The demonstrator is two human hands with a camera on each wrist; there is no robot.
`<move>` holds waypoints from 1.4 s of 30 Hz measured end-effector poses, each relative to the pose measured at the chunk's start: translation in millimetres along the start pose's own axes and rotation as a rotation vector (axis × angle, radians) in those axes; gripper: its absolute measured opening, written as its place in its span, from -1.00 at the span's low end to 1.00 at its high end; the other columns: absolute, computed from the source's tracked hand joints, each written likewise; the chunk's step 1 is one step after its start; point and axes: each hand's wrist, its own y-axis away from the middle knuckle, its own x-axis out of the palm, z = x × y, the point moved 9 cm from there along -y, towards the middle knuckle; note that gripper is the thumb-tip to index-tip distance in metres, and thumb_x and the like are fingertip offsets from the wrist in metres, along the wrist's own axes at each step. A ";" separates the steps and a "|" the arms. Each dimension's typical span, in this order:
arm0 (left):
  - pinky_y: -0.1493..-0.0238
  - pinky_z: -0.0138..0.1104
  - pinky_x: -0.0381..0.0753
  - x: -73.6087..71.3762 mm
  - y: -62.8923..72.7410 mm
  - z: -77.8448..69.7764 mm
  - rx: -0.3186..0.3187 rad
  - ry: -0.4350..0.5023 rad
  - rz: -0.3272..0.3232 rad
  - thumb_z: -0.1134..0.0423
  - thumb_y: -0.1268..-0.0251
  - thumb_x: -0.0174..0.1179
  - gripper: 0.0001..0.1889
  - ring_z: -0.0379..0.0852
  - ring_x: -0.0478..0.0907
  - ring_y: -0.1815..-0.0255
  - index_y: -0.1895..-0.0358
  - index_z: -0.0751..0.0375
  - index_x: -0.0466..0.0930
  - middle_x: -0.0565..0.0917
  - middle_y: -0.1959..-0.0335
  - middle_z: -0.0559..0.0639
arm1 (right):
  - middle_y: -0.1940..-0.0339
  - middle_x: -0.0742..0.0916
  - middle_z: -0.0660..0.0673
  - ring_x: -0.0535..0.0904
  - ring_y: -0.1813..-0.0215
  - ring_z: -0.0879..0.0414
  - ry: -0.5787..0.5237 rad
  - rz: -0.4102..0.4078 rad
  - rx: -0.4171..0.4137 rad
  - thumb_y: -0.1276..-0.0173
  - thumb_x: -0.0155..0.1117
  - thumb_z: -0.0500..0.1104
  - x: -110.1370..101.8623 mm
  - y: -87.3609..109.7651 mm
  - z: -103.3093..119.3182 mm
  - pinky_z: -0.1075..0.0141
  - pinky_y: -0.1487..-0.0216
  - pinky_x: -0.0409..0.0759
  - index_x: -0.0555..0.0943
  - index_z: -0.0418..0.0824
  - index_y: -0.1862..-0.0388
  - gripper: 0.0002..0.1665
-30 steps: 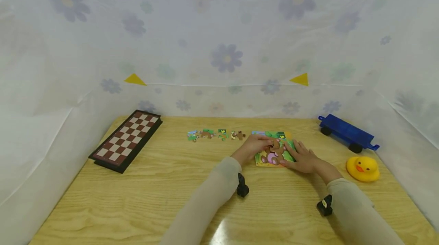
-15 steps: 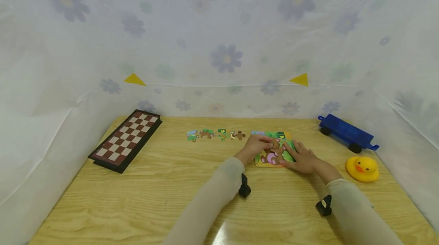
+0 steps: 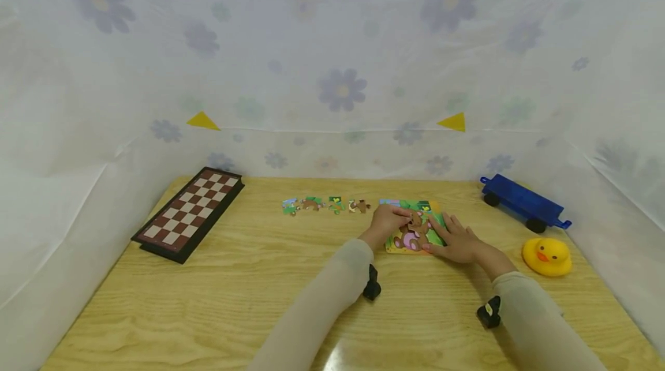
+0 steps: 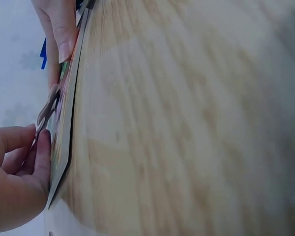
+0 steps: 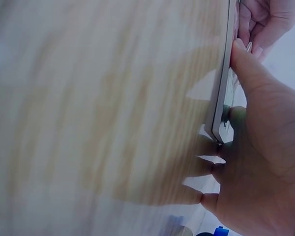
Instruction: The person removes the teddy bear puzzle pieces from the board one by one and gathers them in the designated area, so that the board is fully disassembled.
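In the head view, a teddy bear jigsaw board (image 3: 415, 205) lies on the table between both hands. My left hand (image 3: 387, 225) is at its left side, pinching a brown bear-head puzzle piece (image 3: 418, 222) between thumb and fingers. Seen from the left wrist, that puzzle piece (image 4: 47, 110) is tilted, close over the board's printed face. My right hand (image 3: 459, 244) rests with spread fingers on the board's right part. Its thumb (image 5: 246, 61) presses at the near edge in the right wrist view, while several fingertips reach past the board to the table.
Several loose puzzle pieces (image 3: 312, 204) lie in a row left of the board. A folded chessboard (image 3: 189, 212) sits at the far left. To the right are a blue toy wagon (image 3: 522, 198) and a yellow rubber duck (image 3: 546, 257). Patterned white cloth (image 3: 332, 146) encloses the table.
My left wrist has shifted slightly to the right, and the bear-head piece has turned a little over the board. The right hand stays in place on the board.
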 end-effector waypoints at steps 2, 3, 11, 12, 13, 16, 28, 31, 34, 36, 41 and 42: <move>0.35 -0.42 0.61 -1.5 1.1 -1.1 0.006 -0.008 -0.028 0.33 -0.19 0.30 -0.92 -0.24 0.57 0.45 0.31 0.21 0.77 0.71 0.40 -0.07 | -0.46 -0.10 -0.52 -0.25 -0.44 -0.46 -0.004 -0.001 0.000 -0.36 -0.04 0.37 0.0 0.4 0.4 -0.45 -0.25 -0.23 -0.08 -0.28 -0.53 0.06; 0.36 -0.44 0.61 -2.2 1.3 -1.4 0.009 -0.013 -0.043 0.33 -0.17 0.31 -0.93 -0.25 0.57 0.47 0.33 0.21 0.77 0.71 0.41 -0.06 | -0.46 -0.11 -0.52 -0.25 -0.43 -0.46 -0.009 0.000 -0.001 -0.36 -0.04 0.37 0.1 0.5 0.5 -0.45 -0.25 -0.23 -0.08 -0.28 -0.53 0.06; 0.50 -0.50 0.57 -4.2 -0.2 -1.6 0.010 0.004 -0.097 0.35 -0.12 0.34 -0.95 -0.29 0.56 0.56 0.38 0.23 0.78 0.72 0.48 -0.06 | -0.46 -0.10 -0.53 -0.25 -0.43 -0.47 -0.010 0.005 0.004 -0.36 -0.05 0.38 -0.5 0.3 0.0 -0.45 -0.25 -0.24 -0.08 -0.28 -0.53 0.06; 0.51 -0.50 0.56 -3.8 -0.6 -1.3 0.009 0.011 -0.098 0.36 -0.12 0.34 -0.96 -0.29 0.56 0.57 0.38 0.23 0.77 0.72 0.49 -0.06 | -0.46 -0.10 -0.53 -0.25 -0.43 -0.47 -0.005 0.005 0.005 -0.36 -0.05 0.38 -0.7 0.2 -0.4 -0.45 -0.25 -0.23 -0.08 -0.28 -0.53 0.06; 0.51 -0.49 0.56 -4.1 -0.5 -1.1 0.005 0.018 -0.099 0.36 -0.12 0.34 -0.96 -0.28 0.56 0.58 0.39 0.23 0.77 0.71 0.49 -0.06 | -0.46 -0.10 -0.53 -0.25 -0.43 -0.47 -0.003 0.007 0.005 -0.36 -0.06 0.38 -0.7 0.0 -0.4 -0.45 -0.25 -0.23 -0.08 -0.28 -0.53 0.06; 0.47 -0.48 0.58 -4.1 -0.4 -1.5 0.000 0.018 -0.101 0.36 -0.12 0.35 -0.96 -0.25 0.58 0.54 0.39 0.22 0.78 0.72 0.48 -0.07 | -0.45 -0.11 -0.53 -0.25 -0.43 -0.47 0.002 0.012 0.004 -0.37 -0.06 0.37 -1.5 0.6 0.7 -0.45 -0.25 -0.24 -0.08 -0.29 -0.53 0.05; 0.25 -0.36 0.67 -4.5 -8.1 14.2 -0.107 0.235 -0.115 0.41 -0.02 0.40 -0.94 -0.19 0.65 0.29 0.43 0.18 0.79 0.73 0.38 -0.07 | -0.45 -0.10 -0.54 -0.24 -0.43 -0.48 0.015 0.010 -0.006 -0.38 -0.06 0.36 0.1 0.9 2.4 -0.46 -0.24 -0.22 -0.04 -0.31 -0.52 0.03; 0.23 -0.35 0.67 -4.4 -8.1 18.1 -0.121 0.332 -0.090 0.41 -0.03 0.39 -0.93 -0.15 0.67 0.28 0.38 0.23 0.78 0.73 0.35 -0.02 | -0.45 -0.09 -0.54 -0.23 -0.43 -0.48 0.027 0.013 -0.007 -0.38 -0.06 0.36 1.3 0.4 3.9 -0.46 -0.24 -0.19 -0.04 -0.31 -0.52 0.03; 0.20 -0.35 0.67 -4.8 -7.5 20.1 -0.123 0.393 -0.042 0.40 -0.06 0.37 -0.92 -0.14 0.67 0.28 0.34 0.23 0.77 0.73 0.34 0.00 | -0.45 -0.09 -0.54 -0.22 -0.43 -0.48 0.038 0.021 -0.006 -0.38 -0.07 0.36 2.0 -0.1 5.3 -0.47 -0.24 -0.17 -0.04 -0.31 -0.52 0.03; 0.19 -0.35 0.66 -5.9 -7.0 20.5 -0.120 0.421 -0.002 0.39 -0.09 0.35 -0.91 -0.15 0.67 0.28 0.31 0.22 0.77 0.73 0.32 0.00 | -0.45 -0.08 -0.54 -0.21 -0.43 -0.48 0.036 0.023 -0.006 -0.37 -0.08 0.37 1.7 -0.1 5.3 -0.47 -0.24 -0.16 -0.04 -0.31 -0.52 0.04; 0.16 -0.36 0.65 -18.8 -3.0 17.0 -0.077 0.465 0.076 0.42 -0.18 0.28 -0.87 -0.14 0.66 0.24 0.21 0.28 0.74 0.72 0.22 0.03 | -0.45 -0.08 -0.55 -0.22 -0.42 -0.49 0.017 0.008 -0.012 -0.34 -0.11 0.43 1.4 -1.3 -0.6 -0.48 -0.22 -0.19 -0.07 -0.28 -0.53 0.08; 0.14 -0.36 0.65 -22.7 -2.2 17.3 -0.069 0.462 0.081 0.42 -0.19 0.27 -0.85 -0.13 0.66 0.21 0.19 0.29 0.73 0.71 0.19 0.03 | -0.45 -0.09 -0.54 -0.23 -0.42 -0.49 0.015 0.005 -0.013 -0.34 -0.11 0.44 1.8 -1.5 -2.0 -0.49 -0.21 -0.20 -0.09 -0.26 -0.53 0.08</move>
